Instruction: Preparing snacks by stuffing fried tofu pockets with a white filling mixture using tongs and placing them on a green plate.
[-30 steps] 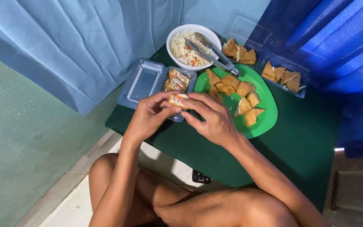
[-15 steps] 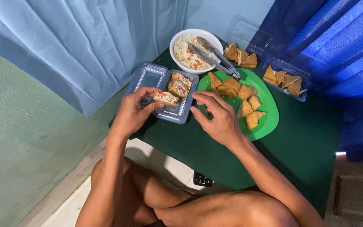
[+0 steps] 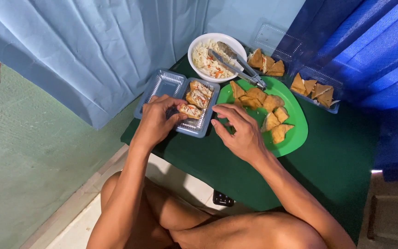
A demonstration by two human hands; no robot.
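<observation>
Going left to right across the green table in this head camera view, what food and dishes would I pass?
Clear hinged plastic box → left hand holding a filled tofu piece → right hand → green plate of fried tofu → clear tray of fried triangles.

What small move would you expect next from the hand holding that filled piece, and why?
Probably the left hand sets the stuffed tofu piece down in the clear plastic tray: it hovers over the near end, and two filled pieces already lie beyond it.

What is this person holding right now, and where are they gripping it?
The left hand pinches a stuffed fried piece by its near end, over the clear tray. The right hand holds nothing.
</observation>
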